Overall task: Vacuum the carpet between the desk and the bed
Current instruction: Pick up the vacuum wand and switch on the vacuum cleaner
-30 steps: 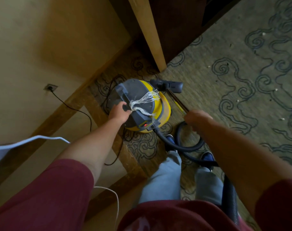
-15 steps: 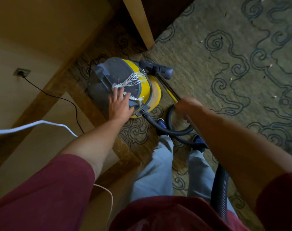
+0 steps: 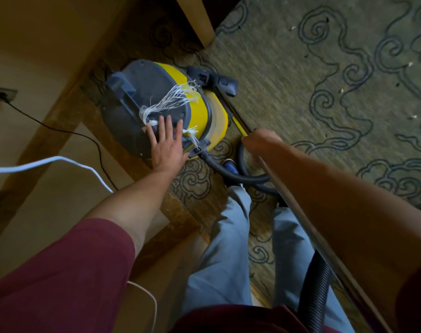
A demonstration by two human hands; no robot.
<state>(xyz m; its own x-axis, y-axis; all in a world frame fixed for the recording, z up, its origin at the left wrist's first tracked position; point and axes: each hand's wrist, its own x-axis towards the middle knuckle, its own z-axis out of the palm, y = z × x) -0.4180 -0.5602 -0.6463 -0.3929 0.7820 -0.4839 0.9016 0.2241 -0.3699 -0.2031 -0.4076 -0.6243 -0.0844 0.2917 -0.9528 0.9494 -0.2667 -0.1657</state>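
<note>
Left hand [image 3: 167, 146] now flat, fingers spread, on vacuum [image 3: 156, 104]; right hand [image 3: 260, 143] gripping up-left-pointing wand [image 3: 239, 124].

One vacuum cleaner [image 3: 161, 106], two hands, one wall socket [image 3: 2, 94], two cables.

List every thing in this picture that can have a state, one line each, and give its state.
Vacuum cleaner: upright on the carpet.
Left hand: open, fingers spread, flat on the vacuum's lid.
Right hand: closed around the wand.
Wand: held, slanting down to the floor head.
Floor head: on the carpet beside the vacuum.
Hose: attached to the vacuum, looped.
Black cord: plugged into the wall socket.
</note>
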